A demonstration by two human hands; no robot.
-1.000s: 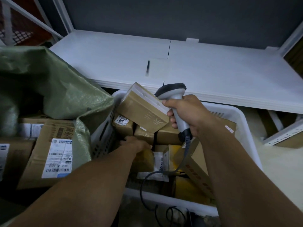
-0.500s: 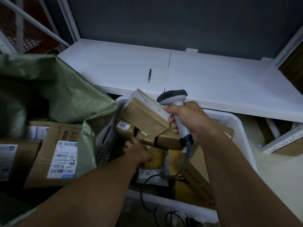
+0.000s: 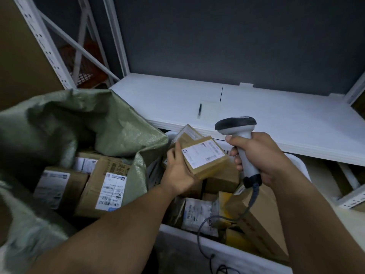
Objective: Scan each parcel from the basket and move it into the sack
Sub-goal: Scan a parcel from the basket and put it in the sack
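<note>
My left hand (image 3: 178,171) grips a small brown cardboard parcel (image 3: 205,160) above the white basket (image 3: 233,256), its white label facing up. My right hand (image 3: 258,155) grips the handle of a grey and white barcode scanner (image 3: 236,125) just right of that parcel, the scanner's dark head up and its cable hanging down into the basket. The basket holds several more brown boxes and a white bagged parcel (image 3: 199,216). To the left stands the open green woven sack (image 3: 94,123) with several labelled boxes (image 3: 107,186) inside.
A white shelf board (image 3: 276,119) runs behind the basket, with a black pen (image 3: 200,109) lying on it. White metal rack uprights (image 3: 39,44) rise at the left. A dark grey wall panel closes the back.
My left hand has come up out of the basket holding a small parcel with its label up. The scanner hand has shifted right. The view has tilted upward.
</note>
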